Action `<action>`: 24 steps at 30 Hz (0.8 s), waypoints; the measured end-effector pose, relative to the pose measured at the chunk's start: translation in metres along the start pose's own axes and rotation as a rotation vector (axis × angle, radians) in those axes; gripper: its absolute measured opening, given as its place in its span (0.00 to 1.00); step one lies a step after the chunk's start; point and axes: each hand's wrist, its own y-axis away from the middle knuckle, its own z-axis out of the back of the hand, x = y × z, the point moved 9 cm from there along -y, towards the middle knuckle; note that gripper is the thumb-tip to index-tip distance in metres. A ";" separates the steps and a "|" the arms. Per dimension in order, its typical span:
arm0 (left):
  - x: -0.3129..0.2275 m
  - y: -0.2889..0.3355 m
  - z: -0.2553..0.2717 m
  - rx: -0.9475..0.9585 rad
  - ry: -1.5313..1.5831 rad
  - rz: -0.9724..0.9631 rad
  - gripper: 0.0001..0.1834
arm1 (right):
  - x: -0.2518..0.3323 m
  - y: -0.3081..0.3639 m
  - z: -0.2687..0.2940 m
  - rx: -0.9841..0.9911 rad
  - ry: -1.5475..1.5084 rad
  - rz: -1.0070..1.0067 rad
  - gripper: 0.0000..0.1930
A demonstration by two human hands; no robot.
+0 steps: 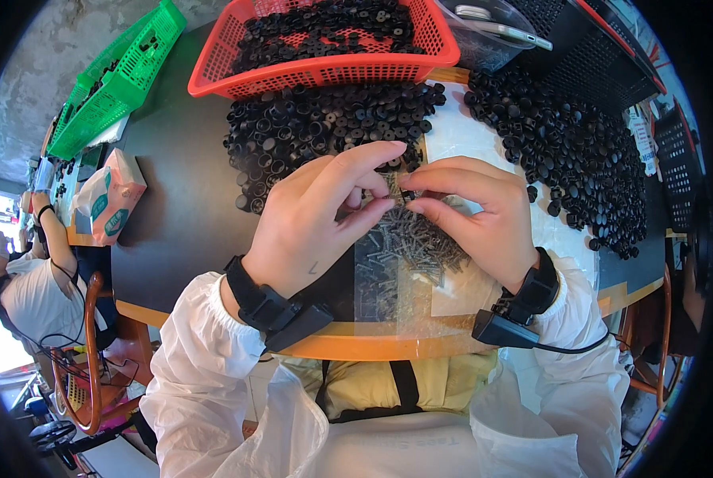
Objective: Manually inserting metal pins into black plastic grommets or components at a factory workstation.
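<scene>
Over a pile of thin grey metal screws [412, 251], my two hands meet, fingertips almost touching. My left hand [316, 209] pinches with thumb and a bent finger, its index finger stretched out above; whatever lies in this pinch is too small to make out. Between the thumb and fingers of my right hand [484, 203] is a small black part [406, 193], mostly covered by the fingertips. Just beyond my hands spreads a heap of round black plastic pieces [316, 119], some ring-shaped and some like discs.
A red basket [324, 76] of black discs stands at the back. To the right lie many black caps [567, 151] beside black crates [587, 48] and a clear tub [484, 48]. On the left are a tissue pack [117, 195], a green basket [121, 88] and a seated person [45, 291].
</scene>
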 end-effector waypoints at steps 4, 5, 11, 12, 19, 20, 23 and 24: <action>-0.003 0.001 -0.002 0.015 -0.045 -0.029 0.32 | 0.004 0.000 -0.001 -0.003 0.049 0.043 0.12; -0.003 0.001 -0.003 0.019 -0.052 -0.027 0.34 | 0.007 0.000 0.000 -0.016 0.093 0.078 0.11; 0.005 0.002 -0.006 0.060 0.007 0.088 0.36 | 0.012 0.001 -0.001 -0.018 0.114 0.088 0.11; 0.006 0.003 -0.005 0.058 0.002 0.092 0.36 | 0.012 0.001 -0.002 -0.014 0.109 0.091 0.11; 0.011 0.005 -0.006 0.082 0.037 0.102 0.36 | 0.015 0.000 -0.005 -0.009 0.111 0.079 0.11; 0.010 0.005 -0.005 0.079 0.059 0.101 0.36 | 0.013 0.000 -0.004 -0.015 0.112 0.065 0.11; 0.012 0.006 -0.009 0.095 0.066 0.139 0.36 | 0.003 0.001 -0.006 0.014 0.041 -0.004 0.12; 0.011 0.005 -0.008 0.095 0.067 0.138 0.36 | 0.002 0.001 -0.005 0.014 0.042 -0.005 0.12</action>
